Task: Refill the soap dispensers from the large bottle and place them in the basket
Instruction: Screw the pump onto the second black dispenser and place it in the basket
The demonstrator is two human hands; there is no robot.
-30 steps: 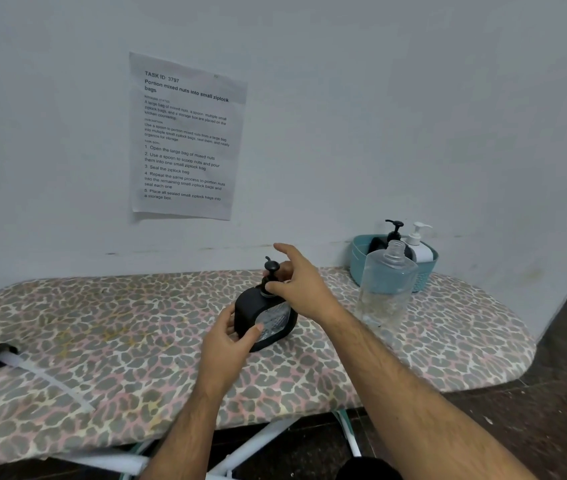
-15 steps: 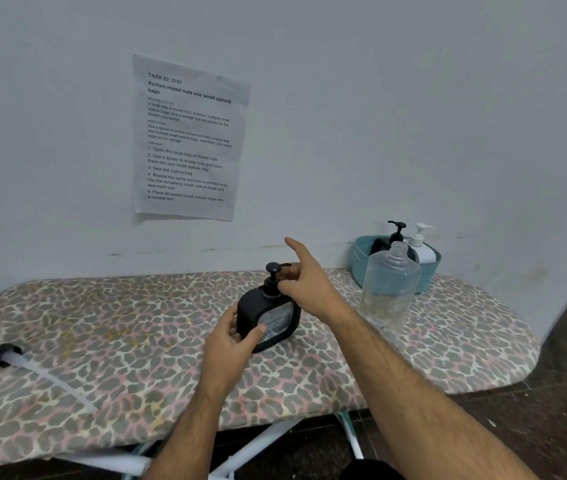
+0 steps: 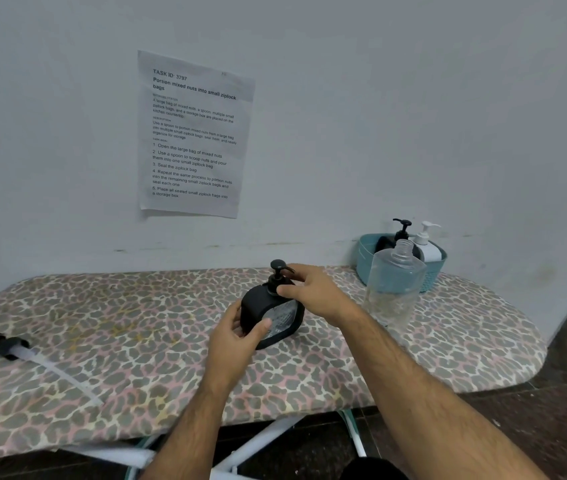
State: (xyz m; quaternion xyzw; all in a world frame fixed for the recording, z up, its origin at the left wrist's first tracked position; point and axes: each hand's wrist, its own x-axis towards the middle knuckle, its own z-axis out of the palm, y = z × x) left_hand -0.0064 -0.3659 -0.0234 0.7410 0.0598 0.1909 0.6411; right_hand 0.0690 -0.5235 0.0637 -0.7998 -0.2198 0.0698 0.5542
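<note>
Black squat plastic soap dispenser (image 3: 271, 315) stands mid-board, basket (image 3: 365, 258) at 2 o'clock. Left hand (image 3: 237, 336) grips its body; right hand (image 3: 313, 292) pinches the pump collar. Probably rigid, heavy, slick: hold the body low.

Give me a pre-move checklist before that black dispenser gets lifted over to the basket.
1. Pump seated on the black dispenser: cannot tell; the right hand pinches the pump collar, and the thread is hidden.
2. Body steadied: ok; the left hand grips its lower left side.
3. Dispenser upright on the ironing board: ok.
4. Room in the basket: cannot tell; a black and a white dispenser stand in it, and the large bottle blocks the view.
5. Path to the basket: not ok; the uncapped large bottle stands in front of it.
6. Large bottle's own pump: not ok; it lies loose at the board's left end.
</note>
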